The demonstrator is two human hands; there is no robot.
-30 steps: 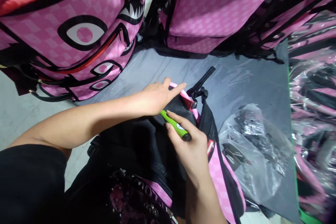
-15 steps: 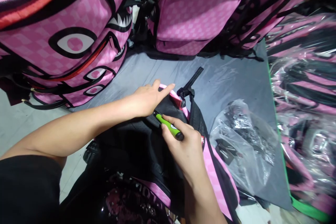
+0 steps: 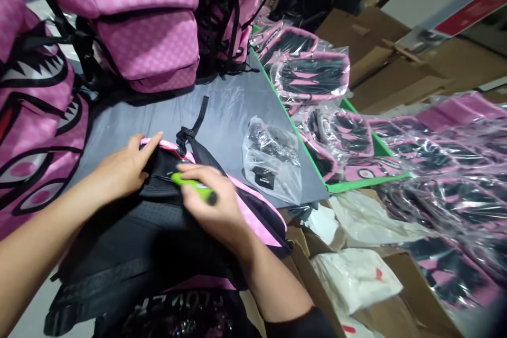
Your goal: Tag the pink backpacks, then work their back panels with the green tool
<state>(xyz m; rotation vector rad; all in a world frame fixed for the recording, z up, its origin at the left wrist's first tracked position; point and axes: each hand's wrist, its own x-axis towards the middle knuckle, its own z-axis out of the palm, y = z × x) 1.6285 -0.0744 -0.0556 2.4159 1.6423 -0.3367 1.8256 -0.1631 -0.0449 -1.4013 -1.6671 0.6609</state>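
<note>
A black backpack [image 3: 130, 232] with pink trim lies in front of me, its back panel up. My left hand [image 3: 121, 169] grips the backpack near its top edge, fingers over the pink rim. In my right hand [image 3: 212, 198] is a green-handled tool [image 3: 190, 185] with a thin metal shaft and a dark butt end. The shaft points left at the black fabric, just right of my left thumb; blur hides its exact tip. A black strap [image 3: 200, 119] sticks up from the backpack's top onto the grey table [image 3: 225, 105].
Pink checkered backpacks [image 3: 154, 47] stand along the back and left. A clear plastic bag [image 3: 273, 153] of black parts lies right of the backpack. Beyond the table's edge are a green-rimmed bin [image 3: 364, 184], plastic-wrapped pink-and-black bags [image 3: 443, 153] and open cardboard boxes [image 3: 415, 280].
The view has swung right, bringing the bin and boxes into sight. The tool's shaft now shows more, its handle farther from my left hand. Both hands stay on the same part of the backpack.
</note>
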